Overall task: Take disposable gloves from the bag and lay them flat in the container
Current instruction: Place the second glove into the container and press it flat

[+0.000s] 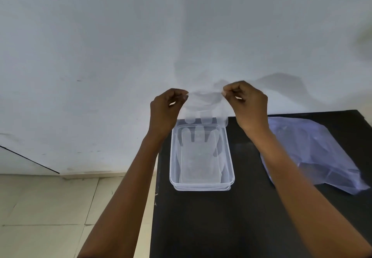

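Observation:
A thin, see-through disposable glove hangs stretched between my two hands above the far end of the clear plastic container. My left hand pinches its cuff at the left corner and my right hand pinches the right corner. The glove's fingers dangle down to the container's far rim. Inside the container lies at least one flat clear glove. The pale blue-tinted plastic bag lies crumpled on the black table, to the right of the container.
The black table stands against a white wall. Its left edge runs just beside the container, with beige floor tiles below. The table's right corner is near the frame's edge.

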